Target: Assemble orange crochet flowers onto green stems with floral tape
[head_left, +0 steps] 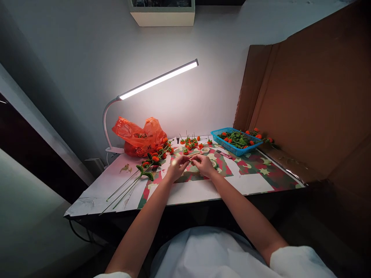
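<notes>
Small dark piece shows indistinctly between both hands.

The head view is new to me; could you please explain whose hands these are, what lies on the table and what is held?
There is no machine here: these are a person's bare left hand and right hand. The only picture comes from a camera worn on that person's head, looking forward and down. On the table lie an orange plastic bag, long-stemmed orange flowers, shorter blooms and a blue basket with greenery. A lit lamp shines above. The hands meet, apparently pinching something too small to identify.
</notes>
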Motion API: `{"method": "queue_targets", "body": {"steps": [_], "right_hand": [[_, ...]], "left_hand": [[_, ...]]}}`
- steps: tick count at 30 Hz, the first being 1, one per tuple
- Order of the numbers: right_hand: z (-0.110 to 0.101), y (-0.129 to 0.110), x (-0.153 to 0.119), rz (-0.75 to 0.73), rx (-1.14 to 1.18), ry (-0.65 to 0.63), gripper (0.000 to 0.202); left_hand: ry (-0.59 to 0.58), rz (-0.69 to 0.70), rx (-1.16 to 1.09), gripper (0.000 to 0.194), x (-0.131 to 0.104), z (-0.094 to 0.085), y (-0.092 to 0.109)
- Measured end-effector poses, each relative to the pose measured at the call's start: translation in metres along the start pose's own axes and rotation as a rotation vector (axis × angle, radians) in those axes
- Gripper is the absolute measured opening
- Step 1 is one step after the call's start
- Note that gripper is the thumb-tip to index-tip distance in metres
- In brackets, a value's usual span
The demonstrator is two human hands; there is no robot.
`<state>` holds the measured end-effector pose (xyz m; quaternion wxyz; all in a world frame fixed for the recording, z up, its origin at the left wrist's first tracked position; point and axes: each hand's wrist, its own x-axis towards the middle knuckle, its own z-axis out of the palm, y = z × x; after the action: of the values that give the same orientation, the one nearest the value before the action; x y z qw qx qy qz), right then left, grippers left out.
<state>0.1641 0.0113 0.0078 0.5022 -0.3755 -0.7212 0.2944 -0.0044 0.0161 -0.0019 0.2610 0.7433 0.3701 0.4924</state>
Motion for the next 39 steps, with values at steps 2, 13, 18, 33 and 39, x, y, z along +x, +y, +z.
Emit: {"method": "queue_targets", "body": {"steps": [2, 13, 18, 33, 39], "right_hand": [[0.001, 0.001, 0.0, 0.001, 0.001, 0.02, 0.014], [0.005, 0.007, 0.0, -0.066, -0.052, 0.057, 0.014], [0.005, 0.005, -0.001, -0.054, -0.027, 0.074, 0.013], [0.007, 0.011, 0.0, 0.149, 0.16, 0.01, 0.026], [0.002, 0.013, 0.004, 0.1, 0.05, 0.065, 0.02]], "left_hand": [[-0.013, 0.036, 0.035, 0.015, -0.001, 0.0, -0.001], [-0.005, -0.025, 0.036, 0.018, 0.0, 0.002, 0.0], [-0.003, -0.041, -0.012, 0.018, -0.001, 0.002, 0.001], [-0.062, 0.026, 0.048, 0.012, -0.003, 0.002, 0.015], [-0.102, -0.313, -0.381, 0.034, -0.001, 0.002, 0.008]]}}
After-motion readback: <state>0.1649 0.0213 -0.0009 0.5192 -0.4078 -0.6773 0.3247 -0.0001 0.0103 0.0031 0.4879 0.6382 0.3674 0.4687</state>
